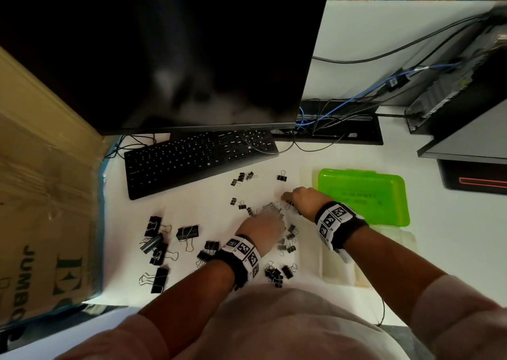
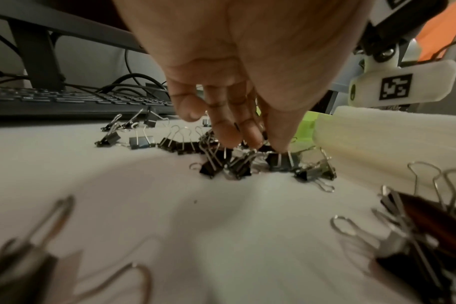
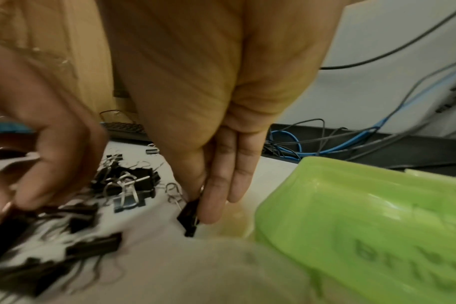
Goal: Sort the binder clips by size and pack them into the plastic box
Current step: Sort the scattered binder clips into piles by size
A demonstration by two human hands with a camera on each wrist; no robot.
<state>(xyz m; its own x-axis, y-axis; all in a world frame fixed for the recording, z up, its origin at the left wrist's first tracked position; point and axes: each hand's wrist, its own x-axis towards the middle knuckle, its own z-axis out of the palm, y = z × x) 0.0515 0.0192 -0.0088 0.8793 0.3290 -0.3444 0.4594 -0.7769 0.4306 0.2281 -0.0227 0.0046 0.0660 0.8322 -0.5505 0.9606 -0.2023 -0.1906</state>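
Observation:
Black binder clips lie scattered on the white table (image 1: 208, 211): big ones (image 1: 156, 239) at the left, small ones (image 1: 274, 273) in the middle. My left hand (image 1: 264, 222) reaches down into a heap of small clips (image 2: 237, 164), and its thumb and fingertips (image 2: 229, 137) close on a clip in the heap. Just right of it, my right hand (image 3: 203, 207) points down and pinches one small clip (image 3: 189, 219) against the table. The plastic box lies open at the right, with its green lid (image 1: 362, 195) far and its translucent base (image 1: 343, 266) near.
A black keyboard (image 1: 197, 159) and a dark monitor (image 1: 164, 58) stand behind the clips. A cardboard box (image 1: 41, 209) walls off the left side. Cables (image 1: 329, 118) and a computer case (image 1: 461, 91) fill the back right.

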